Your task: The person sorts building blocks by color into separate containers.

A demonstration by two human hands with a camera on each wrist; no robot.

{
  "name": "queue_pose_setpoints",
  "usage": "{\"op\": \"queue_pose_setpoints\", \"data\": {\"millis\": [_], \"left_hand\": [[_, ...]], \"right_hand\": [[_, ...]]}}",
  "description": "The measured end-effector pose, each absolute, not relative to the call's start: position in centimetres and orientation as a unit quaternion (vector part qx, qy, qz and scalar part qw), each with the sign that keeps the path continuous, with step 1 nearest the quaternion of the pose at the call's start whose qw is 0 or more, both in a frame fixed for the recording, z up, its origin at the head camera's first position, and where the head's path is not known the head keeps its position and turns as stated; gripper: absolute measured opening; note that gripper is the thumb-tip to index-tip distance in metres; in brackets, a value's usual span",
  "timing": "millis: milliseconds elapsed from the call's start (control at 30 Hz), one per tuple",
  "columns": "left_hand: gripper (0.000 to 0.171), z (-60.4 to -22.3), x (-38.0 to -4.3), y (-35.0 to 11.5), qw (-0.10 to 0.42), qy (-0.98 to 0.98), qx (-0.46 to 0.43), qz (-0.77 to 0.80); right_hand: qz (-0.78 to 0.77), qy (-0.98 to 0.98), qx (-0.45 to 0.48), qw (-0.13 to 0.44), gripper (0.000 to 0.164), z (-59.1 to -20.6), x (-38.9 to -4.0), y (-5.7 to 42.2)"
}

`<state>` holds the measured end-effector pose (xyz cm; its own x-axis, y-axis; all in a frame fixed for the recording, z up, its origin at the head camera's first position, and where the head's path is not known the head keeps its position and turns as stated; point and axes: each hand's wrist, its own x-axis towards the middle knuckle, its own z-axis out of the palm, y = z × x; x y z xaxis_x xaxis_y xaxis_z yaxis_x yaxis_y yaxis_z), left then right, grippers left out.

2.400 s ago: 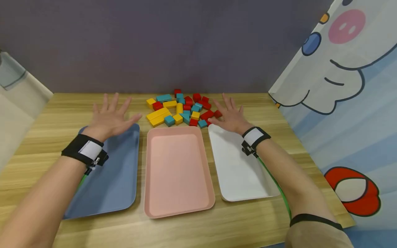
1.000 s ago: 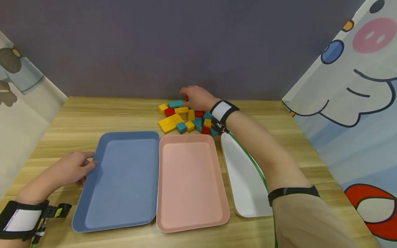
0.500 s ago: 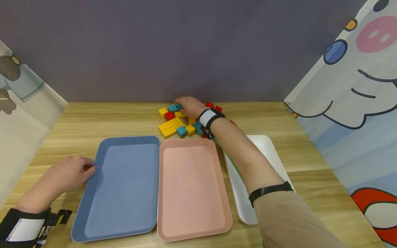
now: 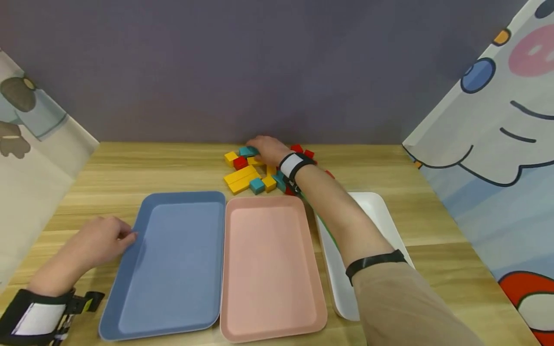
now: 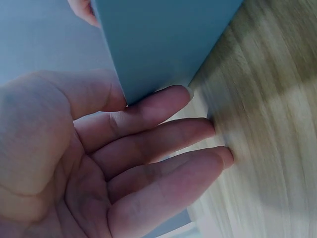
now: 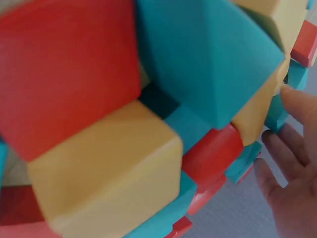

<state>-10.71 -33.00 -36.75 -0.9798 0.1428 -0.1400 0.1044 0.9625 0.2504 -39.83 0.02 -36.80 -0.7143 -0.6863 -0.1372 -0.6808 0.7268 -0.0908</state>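
Note:
My left hand (image 4: 97, 242) pinches the left rim of a blue tray (image 4: 144, 211). In the left wrist view, thumb and index finger lie on either side of the tray's wall (image 5: 158, 44), while the other fingers extend below it. At the back of a pile of wooden blocks, my right hand (image 4: 269, 150) reaches down to a long teal block (image 4: 245, 152). The right wrist view has the thumb on the near side of this teal block (image 6: 276, 111) and fingers behind it. Part of the pile is hidden under the right hand and wrist.
A pink tray (image 4: 273, 269) stands against the blue one. Right of it, a white tray (image 4: 372, 204) is partly covered by my right forearm. Yellow blocks (image 4: 240, 179) and red blocks (image 4: 296, 148) lie around the hand. A grey wall (image 4: 216, 72) rises behind the table.
Both hands were spread over the outer trays. The left went to the blue tray's rim, and that tray now meets the pink one. The right moved to the pile's teal block.

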Motion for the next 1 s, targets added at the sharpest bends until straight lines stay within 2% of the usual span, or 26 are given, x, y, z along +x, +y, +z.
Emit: {"op": "queue_pose_setpoints", "data": {"millis": [167, 367, 533, 767, 1000], "left_hand": [[0.04, -36.5, -11.1, -32.4, 0.068, 0.988, 0.068, 0.12], [0.036, -36.4, -11.3, -32.1, 0.062, 0.988, 0.072, 0.123], [0.037, -36.3, -11.0, -32.2, 0.067, 0.987, 0.063, 0.128], [0.037, -36.3, -10.6, -32.7, 0.064, 0.988, 0.064, 0.127], [0.039, -36.5, -10.3, -32.9, 0.064, 0.988, 0.058, 0.125]], "right_hand": [[-0.037, 0.932, -0.355, 0.054, 0.045, -37.2, -40.0, 0.5], [-0.048, 0.936, -0.348, 0.021, 0.039, -37.3, -39.8, 0.9], [-0.06, 0.928, -0.366, -0.03, 0.042, -35.1, -38.5, 0.5], [-0.11, 0.878, -0.465, -0.036, 0.044, -30.7, -33.4, -2.3], [-0.094, 0.781, -0.618, -0.014, 0.04, -30.7, -25.9, -6.3]]}}
